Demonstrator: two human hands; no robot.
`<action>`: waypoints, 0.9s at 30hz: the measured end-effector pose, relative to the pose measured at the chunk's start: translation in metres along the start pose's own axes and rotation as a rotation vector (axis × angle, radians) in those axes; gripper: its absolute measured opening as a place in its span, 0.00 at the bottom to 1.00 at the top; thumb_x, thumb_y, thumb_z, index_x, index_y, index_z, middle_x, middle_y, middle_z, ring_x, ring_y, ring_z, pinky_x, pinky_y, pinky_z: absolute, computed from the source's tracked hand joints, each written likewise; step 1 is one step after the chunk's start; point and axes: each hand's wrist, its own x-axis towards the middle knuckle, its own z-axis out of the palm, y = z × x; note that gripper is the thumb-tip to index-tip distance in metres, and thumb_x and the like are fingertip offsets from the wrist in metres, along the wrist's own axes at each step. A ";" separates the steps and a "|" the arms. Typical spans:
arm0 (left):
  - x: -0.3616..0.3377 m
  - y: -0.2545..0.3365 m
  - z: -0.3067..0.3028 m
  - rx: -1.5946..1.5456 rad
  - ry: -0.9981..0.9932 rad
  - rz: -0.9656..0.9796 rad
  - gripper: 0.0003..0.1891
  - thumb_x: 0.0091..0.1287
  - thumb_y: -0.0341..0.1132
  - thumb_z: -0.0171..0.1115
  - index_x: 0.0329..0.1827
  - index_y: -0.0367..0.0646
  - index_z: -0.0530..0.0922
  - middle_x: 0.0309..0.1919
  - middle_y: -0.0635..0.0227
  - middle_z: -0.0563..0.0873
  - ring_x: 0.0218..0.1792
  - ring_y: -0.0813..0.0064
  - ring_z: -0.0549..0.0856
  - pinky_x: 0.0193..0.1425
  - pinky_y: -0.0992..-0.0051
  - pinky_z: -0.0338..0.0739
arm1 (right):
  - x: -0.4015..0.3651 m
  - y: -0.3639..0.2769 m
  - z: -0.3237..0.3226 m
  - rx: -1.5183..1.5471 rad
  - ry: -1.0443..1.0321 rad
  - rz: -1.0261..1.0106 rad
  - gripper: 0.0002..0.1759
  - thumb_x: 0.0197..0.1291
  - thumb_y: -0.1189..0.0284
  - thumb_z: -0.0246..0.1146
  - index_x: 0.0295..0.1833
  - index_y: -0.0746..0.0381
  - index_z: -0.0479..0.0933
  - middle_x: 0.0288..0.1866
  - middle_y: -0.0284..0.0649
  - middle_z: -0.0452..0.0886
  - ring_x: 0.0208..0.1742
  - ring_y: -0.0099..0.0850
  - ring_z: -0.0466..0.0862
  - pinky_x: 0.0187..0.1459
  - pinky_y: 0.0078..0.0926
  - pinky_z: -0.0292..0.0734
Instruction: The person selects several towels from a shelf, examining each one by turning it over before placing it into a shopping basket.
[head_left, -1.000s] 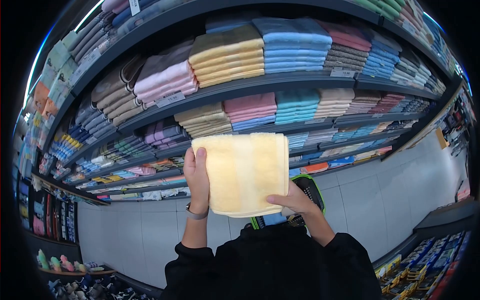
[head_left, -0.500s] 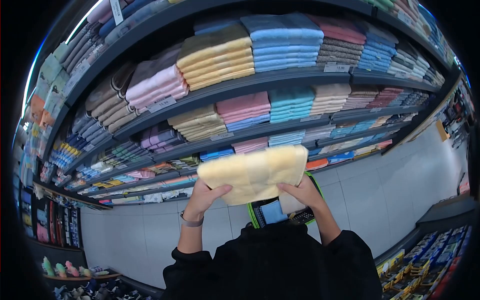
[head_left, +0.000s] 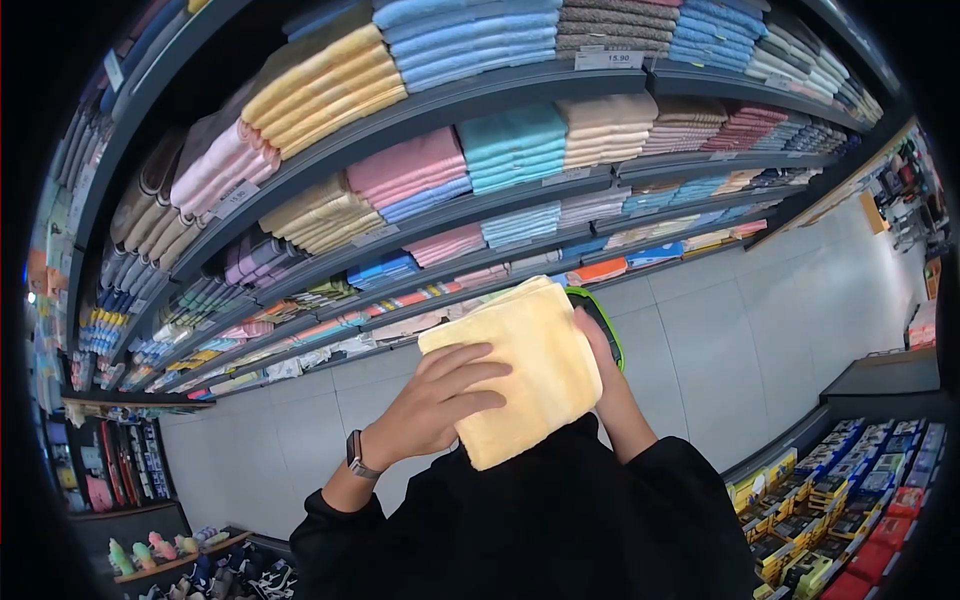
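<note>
A pale yellow towel [head_left: 525, 375], folded into a thick rectangle, is held tilted in front of my chest. My left hand [head_left: 432, 402] lies over its left side, fingers slightly apart across the front face and the thumb out of sight. At the opposite edge, my right hand [head_left: 603, 358] grips the towel, most of its fingers hidden behind the cloth. Behind the towel and right hand, a basket with a bright green rim [head_left: 618, 345] shows only in part; its contents are covered.
Long dark shelves [head_left: 480, 90] curve across the front, stacked with folded towels in many colours, including yellow towels [head_left: 330, 85] and turquoise towels [head_left: 515, 145]. Grey tiled floor [head_left: 720, 330] lies below. Boxed goods [head_left: 830, 510] stand at the lower right, small bottles [head_left: 160, 548] at the lower left.
The towel has been folded smaller and turned at an angle. My left hand has moved from its lower edge onto its front face. The view has shifted right, and the towel now hides the basket's contents.
</note>
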 end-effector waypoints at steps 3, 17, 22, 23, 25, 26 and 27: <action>0.003 -0.007 0.037 -0.091 0.249 -0.289 0.20 0.53 0.20 0.53 0.51 0.42 0.73 0.60 0.60 0.72 0.65 0.57 0.66 0.65 0.60 0.61 | -0.011 -0.024 -0.026 -0.143 0.054 0.096 0.28 0.58 0.64 0.56 0.62 0.66 0.64 0.56 0.47 0.74 0.55 0.39 0.76 0.56 0.36 0.72; -0.053 -0.055 0.154 -1.332 0.884 -0.983 0.24 0.68 0.41 0.53 0.62 0.37 0.65 0.55 0.60 0.76 0.54 0.69 0.77 0.56 0.71 0.74 | 0.021 -0.014 -0.030 -0.643 0.136 0.179 0.29 0.54 0.74 0.59 0.63 0.66 0.63 0.55 0.43 0.74 0.53 0.32 0.77 0.53 0.30 0.73; -0.058 -0.064 0.150 -1.162 0.985 -0.991 0.18 0.65 0.30 0.57 0.57 0.36 0.69 0.49 0.64 0.79 0.47 0.76 0.80 0.50 0.78 0.76 | 0.023 0.016 -0.031 -0.902 -0.087 0.073 0.33 0.56 0.71 0.64 0.65 0.64 0.59 0.57 0.40 0.73 0.57 0.27 0.73 0.55 0.26 0.70; -0.065 -0.067 0.154 -1.121 1.000 -0.967 0.17 0.65 0.30 0.57 0.56 0.35 0.70 0.48 0.65 0.80 0.44 0.77 0.81 0.48 0.79 0.76 | 0.023 0.028 -0.034 -0.909 -0.093 0.039 0.33 0.56 0.72 0.64 0.65 0.64 0.59 0.57 0.40 0.72 0.58 0.26 0.72 0.56 0.25 0.69; -0.084 -0.074 0.166 -1.071 0.968 -0.994 0.16 0.65 0.29 0.57 0.55 0.35 0.71 0.47 0.65 0.80 0.43 0.78 0.81 0.46 0.79 0.76 | 0.025 0.055 -0.051 -0.919 -0.028 0.029 0.33 0.56 0.72 0.64 0.65 0.64 0.58 0.58 0.40 0.72 0.58 0.27 0.72 0.56 0.26 0.69; -0.095 -0.078 0.173 -1.015 0.931 -1.016 0.16 0.65 0.29 0.57 0.54 0.35 0.72 0.46 0.66 0.81 0.42 0.78 0.81 0.45 0.79 0.77 | 0.026 0.071 -0.064 -0.923 0.033 0.012 0.33 0.56 0.72 0.64 0.65 0.65 0.58 0.58 0.40 0.71 0.58 0.27 0.72 0.56 0.26 0.69; -0.107 -0.083 0.180 -1.024 0.931 -1.018 0.16 0.65 0.29 0.57 0.54 0.35 0.72 0.46 0.66 0.81 0.42 0.78 0.81 0.45 0.79 0.77 | 0.028 0.088 -0.081 -0.924 0.072 -0.005 0.32 0.56 0.73 0.63 0.65 0.65 0.58 0.58 0.40 0.71 0.57 0.27 0.72 0.56 0.26 0.69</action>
